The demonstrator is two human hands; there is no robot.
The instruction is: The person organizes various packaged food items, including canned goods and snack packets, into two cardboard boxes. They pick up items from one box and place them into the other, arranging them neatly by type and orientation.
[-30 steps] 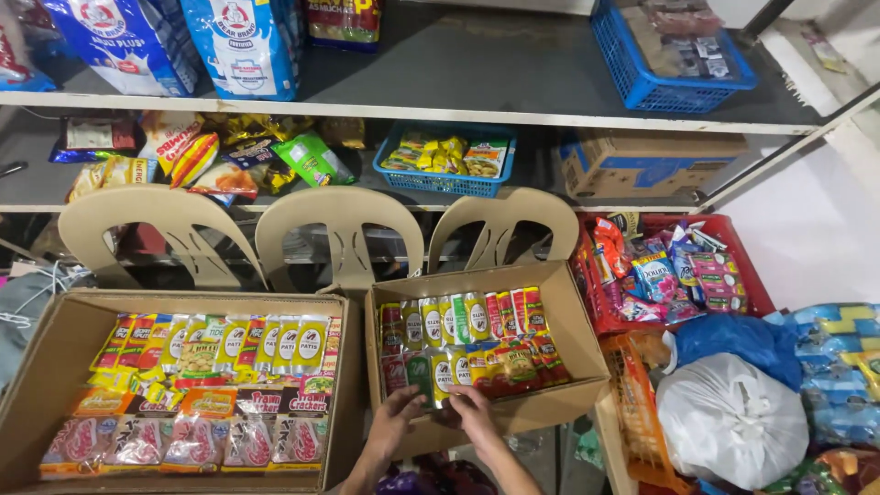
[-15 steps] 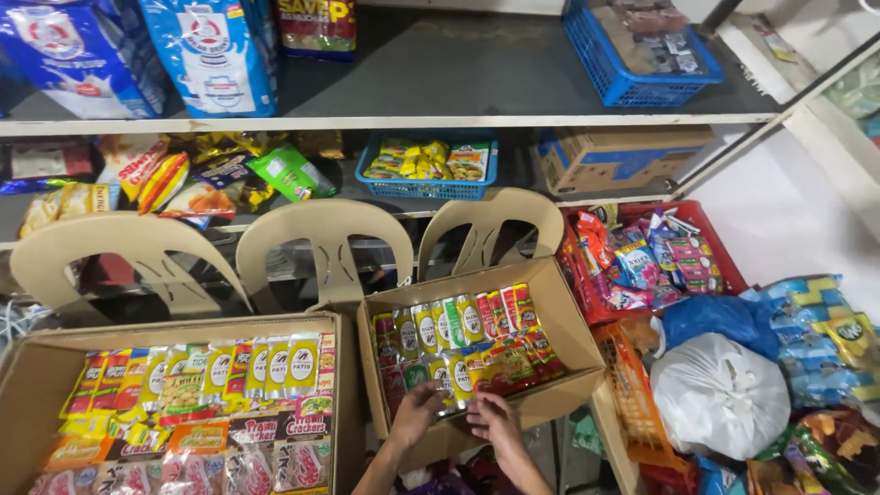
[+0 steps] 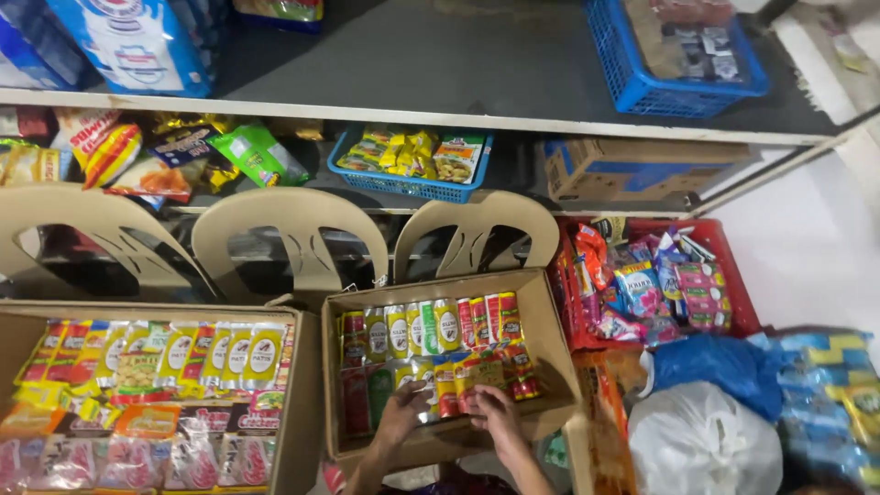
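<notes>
- Two hands are down in the front of the middle cardboard box (image 3: 541, 339), which sits propped on a beige plastic chair (image 3: 477, 234).
- Left hand (image 3: 401, 414) has its fingers curled loosely over the green and yellow sachets (image 3: 403, 376) in the front row; can't tell if it's really gripping one.
- Right hand (image 3: 495, 412) is just beside it, fingers bent on the red and yellow sachets (image 3: 477, 371), grip equally hard to make out.
- Sachets stand in rows right under and just beyond both hands.
- Bigger box of snack packs (image 3: 156, 385) sits to the left, a white plastic bag (image 3: 701, 440) to the right.
</notes>
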